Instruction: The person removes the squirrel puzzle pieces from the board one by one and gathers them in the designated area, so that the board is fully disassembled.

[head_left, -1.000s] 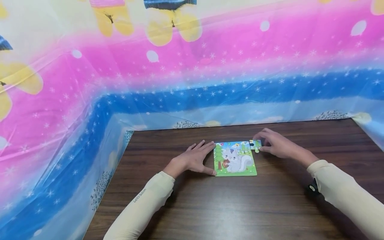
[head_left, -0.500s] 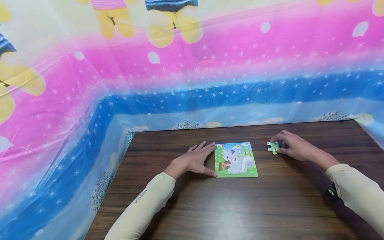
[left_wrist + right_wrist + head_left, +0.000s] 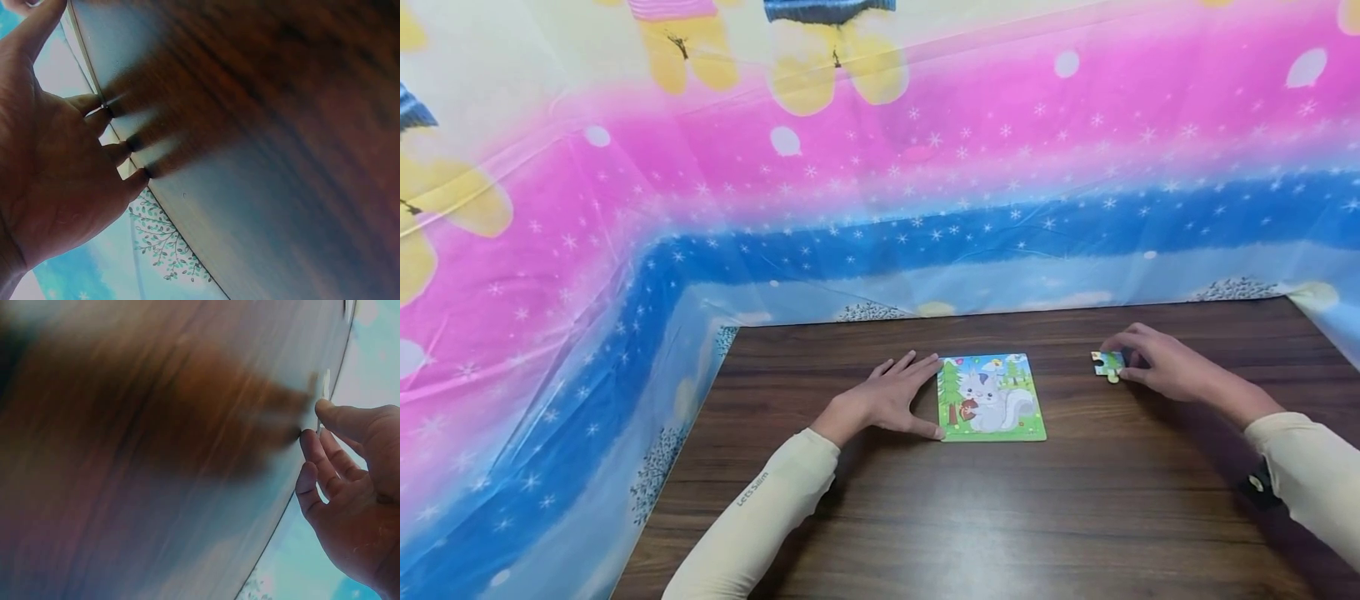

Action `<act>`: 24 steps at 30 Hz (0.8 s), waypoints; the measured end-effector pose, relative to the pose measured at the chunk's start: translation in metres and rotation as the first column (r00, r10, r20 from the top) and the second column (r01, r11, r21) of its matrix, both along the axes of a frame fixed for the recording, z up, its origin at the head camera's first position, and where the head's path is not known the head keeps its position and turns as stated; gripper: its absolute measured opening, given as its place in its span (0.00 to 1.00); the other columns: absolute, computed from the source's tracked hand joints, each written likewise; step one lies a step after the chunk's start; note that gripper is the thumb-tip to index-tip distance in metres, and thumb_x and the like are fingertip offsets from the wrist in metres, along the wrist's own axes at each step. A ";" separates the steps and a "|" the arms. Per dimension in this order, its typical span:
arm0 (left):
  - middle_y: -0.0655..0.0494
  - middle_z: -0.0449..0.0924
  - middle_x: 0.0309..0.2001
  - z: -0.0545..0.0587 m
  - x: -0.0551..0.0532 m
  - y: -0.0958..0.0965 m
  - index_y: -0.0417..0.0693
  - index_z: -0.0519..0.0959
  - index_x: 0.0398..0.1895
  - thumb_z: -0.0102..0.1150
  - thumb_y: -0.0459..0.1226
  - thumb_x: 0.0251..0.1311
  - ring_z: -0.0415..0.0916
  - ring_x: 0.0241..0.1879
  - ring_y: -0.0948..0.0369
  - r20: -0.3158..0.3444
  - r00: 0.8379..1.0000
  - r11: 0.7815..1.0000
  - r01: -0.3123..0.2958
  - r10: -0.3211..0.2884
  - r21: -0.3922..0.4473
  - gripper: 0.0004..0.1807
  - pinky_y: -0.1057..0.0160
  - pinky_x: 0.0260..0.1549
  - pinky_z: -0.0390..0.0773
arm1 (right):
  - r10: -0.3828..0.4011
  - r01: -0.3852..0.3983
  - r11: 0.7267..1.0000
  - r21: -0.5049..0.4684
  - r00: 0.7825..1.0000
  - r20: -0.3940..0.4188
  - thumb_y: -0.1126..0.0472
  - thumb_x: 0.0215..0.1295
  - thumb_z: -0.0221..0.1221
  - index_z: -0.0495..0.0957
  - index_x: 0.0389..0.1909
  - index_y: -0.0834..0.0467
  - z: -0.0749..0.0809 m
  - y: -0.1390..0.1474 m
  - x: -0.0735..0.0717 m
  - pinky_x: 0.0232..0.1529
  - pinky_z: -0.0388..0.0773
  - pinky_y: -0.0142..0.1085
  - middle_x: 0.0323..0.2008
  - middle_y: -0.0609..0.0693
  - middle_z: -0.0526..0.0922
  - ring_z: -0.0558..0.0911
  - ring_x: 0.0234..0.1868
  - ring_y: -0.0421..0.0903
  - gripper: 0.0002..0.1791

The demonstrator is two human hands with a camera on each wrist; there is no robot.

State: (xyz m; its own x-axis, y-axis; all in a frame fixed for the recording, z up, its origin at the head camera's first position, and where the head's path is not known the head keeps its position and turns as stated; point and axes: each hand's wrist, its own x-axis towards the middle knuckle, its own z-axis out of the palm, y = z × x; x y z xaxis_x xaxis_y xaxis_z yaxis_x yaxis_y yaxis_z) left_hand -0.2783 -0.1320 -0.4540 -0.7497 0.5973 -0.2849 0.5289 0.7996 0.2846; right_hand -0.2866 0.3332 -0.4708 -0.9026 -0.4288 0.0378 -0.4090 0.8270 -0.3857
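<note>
A square jigsaw puzzle (image 3: pixel 992 398) with a white squirrel picture lies on the brown wooden table. Along its left edge rests my left hand (image 3: pixel 887 400), thumb at the near corner and straight fingers at the far one. To the right of the puzzle, and apart from it, is a single puzzle piece (image 3: pixel 1107 367) with green and blue print. My right hand (image 3: pixel 1172 367) pinches this piece between thumb and fingers. Seen edge-on in the right wrist view, the puzzle piece (image 3: pixel 326 384) is a thin pale strip by the thumb.
The dark wooden table (image 3: pixel 970 517) extends toward the front and to both sides. Behind it and at the left hangs a pink and blue printed cloth (image 3: pixel 880 175), reaching the table's back edge.
My right hand has pulled the puzzle piece rightward, away from the puzzle's upper right corner, where it was close beside it. My left hand has stayed at the puzzle's left edge.
</note>
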 end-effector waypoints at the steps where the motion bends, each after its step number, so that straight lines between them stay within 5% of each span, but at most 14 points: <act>1: 0.65 0.37 0.89 0.000 0.000 0.000 0.65 0.40 0.89 0.65 0.71 0.59 0.32 0.88 0.53 -0.001 1.000 1.000 0.000 0.000 -0.001 0.63 0.39 0.84 0.39 | -0.003 0.003 1.000 0.003 1.000 -0.004 0.66 0.70 0.67 0.80 0.64 0.58 -0.001 0.004 0.000 0.39 0.75 0.40 0.54 0.57 0.79 0.78 0.41 0.43 0.22; 15: 0.65 0.36 0.89 0.001 0.000 0.000 0.64 0.41 0.89 0.64 0.71 0.59 0.31 0.88 0.53 -0.003 1.000 1.000 0.006 -0.006 -0.005 0.63 0.40 0.84 0.38 | -0.029 0.033 0.999 0.035 0.996 -0.085 0.68 0.68 0.69 0.82 0.61 0.56 -0.006 0.047 0.003 0.35 0.70 0.34 0.47 0.52 0.79 0.73 0.37 0.37 0.21; 24: 0.66 0.35 0.88 0.003 0.001 0.000 0.65 0.40 0.89 0.65 0.70 0.59 0.30 0.88 0.53 0.015 1.000 1.000 -0.001 0.001 -0.007 0.63 0.40 0.84 0.38 | -0.007 0.010 0.998 0.054 0.999 -0.044 0.68 0.66 0.70 0.79 0.66 0.60 0.005 0.038 -0.002 0.36 0.73 0.35 0.51 0.56 0.81 0.76 0.38 0.39 0.27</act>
State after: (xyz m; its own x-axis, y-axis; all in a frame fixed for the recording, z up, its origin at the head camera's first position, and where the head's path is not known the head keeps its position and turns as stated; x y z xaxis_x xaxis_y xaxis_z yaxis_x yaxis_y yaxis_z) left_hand -0.2775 -0.1317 -0.4512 -0.7460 0.5942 -0.3007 0.5235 0.8023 0.2866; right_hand -0.2888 0.3712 -0.4660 -0.9042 -0.4236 0.0542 -0.4173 0.8497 -0.3222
